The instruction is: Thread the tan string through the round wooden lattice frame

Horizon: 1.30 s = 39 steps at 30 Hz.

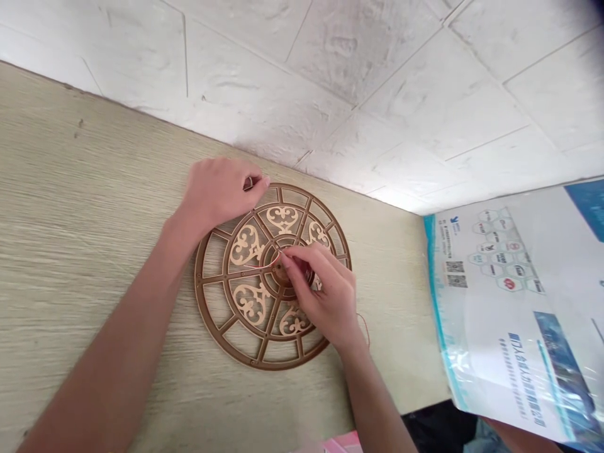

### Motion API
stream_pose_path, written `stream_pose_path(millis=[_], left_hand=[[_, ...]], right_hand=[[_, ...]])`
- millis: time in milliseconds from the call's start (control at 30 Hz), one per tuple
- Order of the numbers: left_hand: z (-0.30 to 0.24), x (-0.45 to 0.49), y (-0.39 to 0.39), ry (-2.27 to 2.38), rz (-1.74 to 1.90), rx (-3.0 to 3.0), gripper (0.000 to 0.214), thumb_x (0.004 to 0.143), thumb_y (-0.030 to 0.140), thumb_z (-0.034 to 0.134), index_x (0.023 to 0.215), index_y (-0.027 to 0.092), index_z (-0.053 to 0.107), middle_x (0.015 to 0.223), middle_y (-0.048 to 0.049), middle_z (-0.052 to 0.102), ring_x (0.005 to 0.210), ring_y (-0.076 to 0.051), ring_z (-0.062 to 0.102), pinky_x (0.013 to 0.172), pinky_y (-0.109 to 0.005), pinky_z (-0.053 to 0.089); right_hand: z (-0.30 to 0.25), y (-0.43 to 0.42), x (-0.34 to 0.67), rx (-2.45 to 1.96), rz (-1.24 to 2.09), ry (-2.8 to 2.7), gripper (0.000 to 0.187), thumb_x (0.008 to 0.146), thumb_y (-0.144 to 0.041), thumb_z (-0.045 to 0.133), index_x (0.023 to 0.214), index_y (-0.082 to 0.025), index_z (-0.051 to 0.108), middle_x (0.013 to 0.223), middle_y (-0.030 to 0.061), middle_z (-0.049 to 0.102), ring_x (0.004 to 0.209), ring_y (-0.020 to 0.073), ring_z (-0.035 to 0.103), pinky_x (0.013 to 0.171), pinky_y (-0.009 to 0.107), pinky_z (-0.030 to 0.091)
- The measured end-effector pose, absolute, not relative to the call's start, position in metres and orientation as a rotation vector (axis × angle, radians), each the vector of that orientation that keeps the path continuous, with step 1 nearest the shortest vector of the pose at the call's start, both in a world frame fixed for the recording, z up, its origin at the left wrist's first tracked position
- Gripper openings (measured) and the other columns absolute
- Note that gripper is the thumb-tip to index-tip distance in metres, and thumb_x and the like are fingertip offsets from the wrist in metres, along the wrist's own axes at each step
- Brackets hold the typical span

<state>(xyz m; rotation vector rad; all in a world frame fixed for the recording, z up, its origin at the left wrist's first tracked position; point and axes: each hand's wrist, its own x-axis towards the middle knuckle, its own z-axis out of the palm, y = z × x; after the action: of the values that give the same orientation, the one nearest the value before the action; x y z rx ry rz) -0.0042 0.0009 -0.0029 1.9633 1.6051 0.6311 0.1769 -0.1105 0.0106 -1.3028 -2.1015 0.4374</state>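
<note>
A round brown openwork wheel [225, 277] with gold scroll ornaments [282, 218] lies flat on the table. My right hand [325, 289] is over its centre, thumb and forefinger pinched on a thin reddish thread [260, 267] close to the hub [280, 273]. From there the thread runs left across the wheel, and a loop of similar thread [365, 328] shows beyond my right wrist. My left hand [224, 189] is at the wheel's upper left rim, fingers curled and thumb against forefinger. Whatever it may pinch is too small to make out.
A pale wood-grain table [94, 251] meets a white brick-patterned wall [283, 75] just behind the wheel. On the right is a large white and blue printed plastic sheet [491, 314]. A pink item [342, 443] pokes in at the bottom edge.
</note>
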Motion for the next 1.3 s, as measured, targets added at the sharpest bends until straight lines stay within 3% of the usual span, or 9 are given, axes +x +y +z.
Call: stream_pose_path(millis=[333,633,767,933,1133,1233,1300], left_hand=[[-0.003,-0.004,0.001,1.611,0.616,1.974,0.036,0.084,0.05,0.046,0.072,0.023,0.067,0.07,-0.0072,0.063,0.088,-0.029,0.058,0.071,-0.036,0.04],[-0.001,-0.004,0.001,1.611,0.623,1.984,0.036,0.083,0.05,0.048,0.07,0.023,0.068,0.069,-0.0066,0.064,0.085,-0.028,0.059,0.07,-0.035,0.04],[0.005,-0.01,0.002,1.534,0.641,1.963,0.034,0.08,0.052,0.052,0.071,0.024,0.068,0.065,-0.0037,0.063,0.075,-0.024,0.058,0.064,-0.031,0.037],[0.015,-0.022,0.002,1.384,0.671,1.884,0.036,0.081,0.053,0.051,0.07,0.022,0.065,0.065,-0.0009,0.062,0.061,-0.017,0.053,0.056,-0.028,0.033],[0.033,-0.029,-0.005,1.258,0.827,1.667,0.039,0.082,0.057,0.049,0.068,0.02,0.052,0.05,0.0041,0.039,0.046,-0.011,0.032,0.047,-0.026,0.024],[0.049,-0.031,-0.008,1.207,0.906,1.644,0.039,0.081,0.057,0.05,0.069,0.021,0.049,0.05,0.0059,0.03,0.045,-0.01,0.025,0.047,-0.025,0.019],[0.063,-0.032,-0.011,1.187,0.975,1.661,0.037,0.081,0.056,0.052,0.07,0.021,0.049,0.05,0.0064,0.026,0.046,-0.01,0.023,0.047,-0.025,0.017]], right_hand=[[0.019,-0.105,0.19,-1.332,0.579,-2.056,0.011,0.089,-0.017,0.055,0.091,-0.021,0.066,0.07,0.0005,0.061,0.06,0.013,0.053,0.055,0.027,0.043],[0.013,-0.101,0.202,-1.494,0.622,-1.723,0.013,0.087,-0.031,0.061,0.088,-0.02,0.066,0.075,0.0019,0.064,0.063,0.0128,0.055,0.055,0.026,0.044],[0.009,-0.092,0.212,-1.522,0.653,-1.444,0.018,0.086,-0.037,0.062,0.088,-0.019,0.062,0.064,-0.0022,0.057,0.054,0.0101,0.048,0.048,0.023,0.039],[0.017,-0.082,0.231,-1.302,0.965,-1.093,0.023,0.082,-0.04,0.066,0.084,-0.021,0.055,0.052,-0.0093,0.035,0.045,0.0069,0.036,0.045,0.021,0.032],[0.028,-0.077,0.265,-1.096,1.117,-0.841,0.028,0.078,-0.042,0.071,0.082,-0.02,0.054,0.048,-0.0122,0.022,0.04,0.0057,0.024,0.041,0.018,0.028],[0.022,-0.073,0.273,-1.057,1.146,-0.751,0.035,0.071,-0.042,0.077,0.075,-0.019,0.051,0.048,-0.012,0.024,0.042,0.0053,0.029,0.041,0.017,0.03],[0.016,-0.07,0.272,-1.056,1.171,-0.705,0.042,0.066,-0.044,0.079,0.069,-0.019,0.046,0.052,-0.0101,0.034,0.047,0.0056,0.038,0.044,0.018,0.034]])
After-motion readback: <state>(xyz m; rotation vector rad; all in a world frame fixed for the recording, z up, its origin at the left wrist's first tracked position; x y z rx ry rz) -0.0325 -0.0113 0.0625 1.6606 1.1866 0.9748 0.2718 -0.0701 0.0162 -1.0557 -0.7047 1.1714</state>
